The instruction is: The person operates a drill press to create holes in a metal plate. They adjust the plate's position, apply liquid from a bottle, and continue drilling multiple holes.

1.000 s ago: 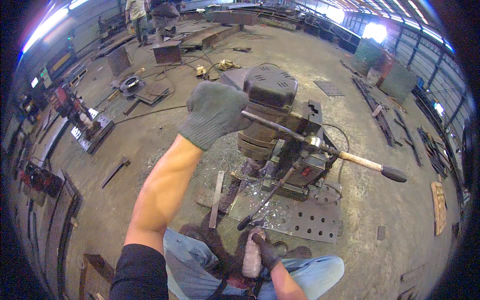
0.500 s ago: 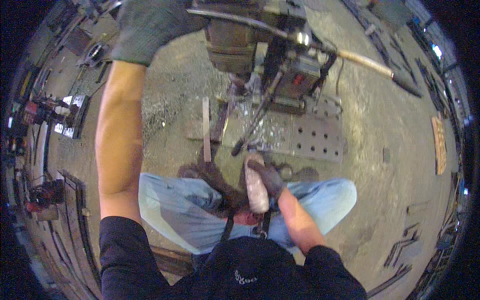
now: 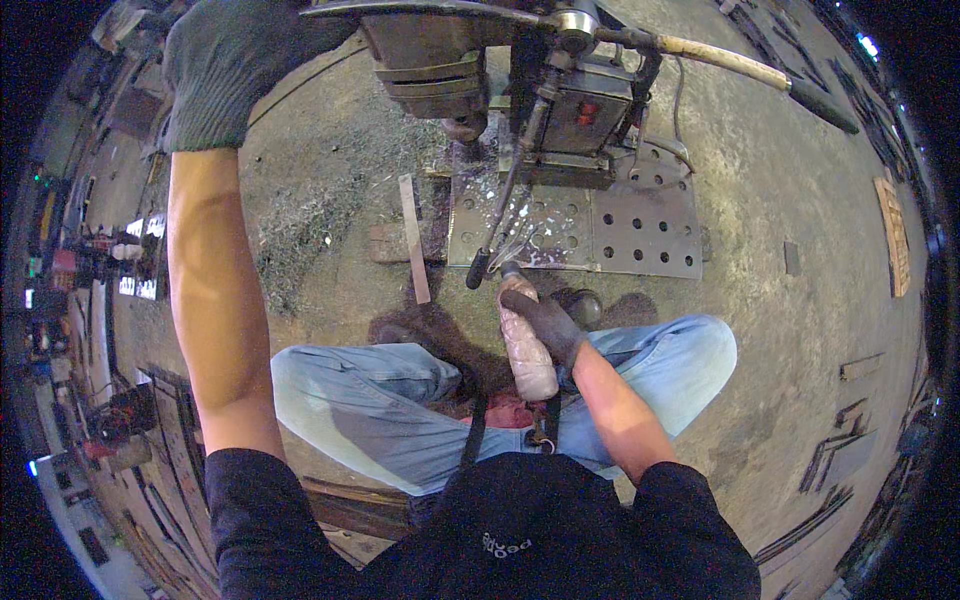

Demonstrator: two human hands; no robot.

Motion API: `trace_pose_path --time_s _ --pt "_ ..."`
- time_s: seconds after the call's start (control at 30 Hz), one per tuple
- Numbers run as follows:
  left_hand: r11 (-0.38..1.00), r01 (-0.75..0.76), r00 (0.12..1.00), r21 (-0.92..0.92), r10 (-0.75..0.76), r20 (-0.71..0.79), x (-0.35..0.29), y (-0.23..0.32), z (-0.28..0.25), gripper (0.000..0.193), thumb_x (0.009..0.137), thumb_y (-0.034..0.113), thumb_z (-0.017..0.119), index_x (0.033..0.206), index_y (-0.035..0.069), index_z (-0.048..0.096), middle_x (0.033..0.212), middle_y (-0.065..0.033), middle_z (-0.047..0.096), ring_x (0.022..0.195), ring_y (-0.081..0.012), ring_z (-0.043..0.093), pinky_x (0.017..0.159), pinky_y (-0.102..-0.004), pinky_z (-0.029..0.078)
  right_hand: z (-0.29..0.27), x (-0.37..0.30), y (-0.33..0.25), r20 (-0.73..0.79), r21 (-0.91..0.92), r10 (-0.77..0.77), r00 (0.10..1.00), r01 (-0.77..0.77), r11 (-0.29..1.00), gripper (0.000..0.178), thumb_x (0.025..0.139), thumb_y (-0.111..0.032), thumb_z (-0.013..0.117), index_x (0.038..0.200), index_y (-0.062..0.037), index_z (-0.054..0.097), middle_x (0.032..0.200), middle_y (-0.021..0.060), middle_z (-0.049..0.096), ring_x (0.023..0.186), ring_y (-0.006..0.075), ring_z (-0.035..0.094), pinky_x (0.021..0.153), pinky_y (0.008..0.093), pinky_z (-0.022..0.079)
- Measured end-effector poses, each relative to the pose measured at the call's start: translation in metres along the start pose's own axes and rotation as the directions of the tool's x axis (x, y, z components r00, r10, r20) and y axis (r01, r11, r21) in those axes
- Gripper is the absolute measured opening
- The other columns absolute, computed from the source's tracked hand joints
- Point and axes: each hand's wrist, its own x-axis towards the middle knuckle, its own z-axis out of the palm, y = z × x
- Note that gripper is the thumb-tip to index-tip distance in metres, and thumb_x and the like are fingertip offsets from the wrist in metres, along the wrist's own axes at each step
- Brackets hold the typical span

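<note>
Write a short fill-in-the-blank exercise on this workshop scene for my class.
1. The right hand holds a bottle whose dark tip points ____ the black shirt.
2. The left hand wears a grey ____.
3. The jeans are coloured ____.
4. The metal plate has rows of round ____.

Missing words: away from; glove; blue; holes.
</note>
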Motion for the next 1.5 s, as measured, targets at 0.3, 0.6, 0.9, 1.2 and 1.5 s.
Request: trace_pose_path --time_s 0.3,0.6,0.9,1.2,1.5 --pt "0.999 -0.016 0.999 0.037 0.017 -0.028 0.0 0.004 -0.002 0.043 0.064 0.057 0.076 0.059 0.016 0.066 0.058 -0.0095 0.062 0.056 -0.0286 0.065 0.054 -0.041 0.051 -0.003 0.005 -0.001 -0.015 -0.062 -0.029 0.999 0.028 0.998 0.055 0.09 -0.046 0.072 0.127 -0.0058 0.063 0.123 0.0078 0.065 0.114 0.0198 0.058 0.103 0.0349 0.044" --pt "0.997 0.01 1.0 0.071 -0.011 0.017 0.0 -0.001 0.001 0.046 0.064 0.061 0.078 0.06 0.017 0.067 0.059 -0.0087 0.063 0.059 -0.027 0.066 0.057 -0.0408 0.052 -0.001 0.004 -0.001 -0.025 -0.016 0.053 0.998 -0.053 0.998 0.055 0.091 -0.047 0.071 0.128 -0.006 0.064 0.122 0.0084 0.066 0.112 0.0199 0.059 0.102 0.034 0.046" --pt "0.999 -0.025 1.0 0.044 0.025 -0.008 -0.002 0.003 -0.003 0.047 0.064 0.06 0.079 0.059 0.016 0.065 0.058 -0.0076 0.062 0.056 -0.0263 0.065 0.055 -0.0396 0.052 -0.009 0.017 0.014 -0.042 -0.121 0.049 0.998 -0.054 0.991 0.069 0.088 -0.055 0.071 0.133 -0.0041 0.061 0.127 0.0103 0.065 0.115 0.0199 0.059 0.103 0.0339 0.044" --pt "1.0 -0.006 1.0 -0.003 0.006 -0.029 -0.003 0.002 0.0 0.047 0.064 0.061 0.08 0.059 0.016 0.064 0.059 -0.0077 0.062 0.058 -0.0275 0.066 0.056 -0.0405 0.052 0.002 -0.005 -0.014 -0.03 -0.114 -0.037 0.999 0.033 0.993 0.072 0.087 -0.052 0.072 0.138 -0.0044 0.056 0.13 0.0113 0.062 0.117 0.0215 0.058 0.104 0.0347 0.044" --pt "0.998 -0.004 1.0 0.06 0.004 -0.005 0.0 0.004 -0.002 0.045 0.065 0.059 0.078 0.06 0.016 0.066 0.059 -0.0096 0.063 0.059 -0.0285 0.067 0.057 -0.041 0.053 -0.003 0.001 -0.005 -0.011 -0.116 -0.038 0.999 0.036 0.993 0.072 0.086 -0.05 0.073 0.138 -0.0042 0.055 0.131 0.0117 0.061 0.118 0.023 0.058 0.104 0.0353 0.044"
